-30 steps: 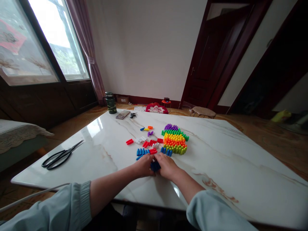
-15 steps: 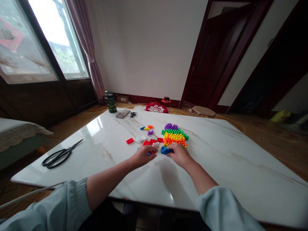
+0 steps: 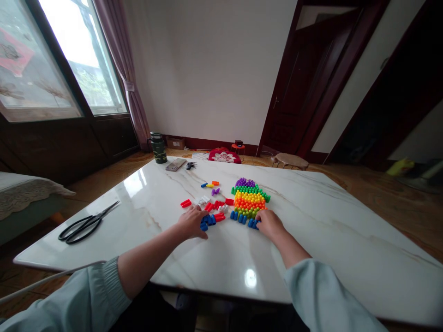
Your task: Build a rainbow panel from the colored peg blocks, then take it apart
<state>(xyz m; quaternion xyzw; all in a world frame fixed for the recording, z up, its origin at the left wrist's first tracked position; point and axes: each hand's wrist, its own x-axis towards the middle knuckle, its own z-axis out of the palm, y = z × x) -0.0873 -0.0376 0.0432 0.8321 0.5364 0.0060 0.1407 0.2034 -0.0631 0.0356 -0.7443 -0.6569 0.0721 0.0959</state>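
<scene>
A block of joined plastic pegs (image 3: 249, 198) lies on the white marble table (image 3: 311, 240), with purple, green, yellow, orange, lime and blue rows. My right hand (image 3: 269, 224) rests at its near right corner, fingers curled against the blue pegs (image 3: 254, 223) of the front row. My left hand (image 3: 191, 222) lies to the left, fingers bent over loose blue pegs (image 3: 207, 221). Loose red pegs (image 3: 219, 216), white ones (image 3: 201, 200) and a few other colours lie scattered behind it.
Black scissors (image 3: 85, 223) lie at the table's left. A phone (image 3: 176, 164), keys (image 3: 189, 165) and a green flask (image 3: 159, 147) stand at the far left corner. A stool (image 3: 291, 160) and a red cushion (image 3: 224, 156) sit on the floor beyond.
Both hands moved apart from the table's near middle. The right hand carried blue pegs forward to the block's front row; the left shifted left onto the loose blue pegs.
</scene>
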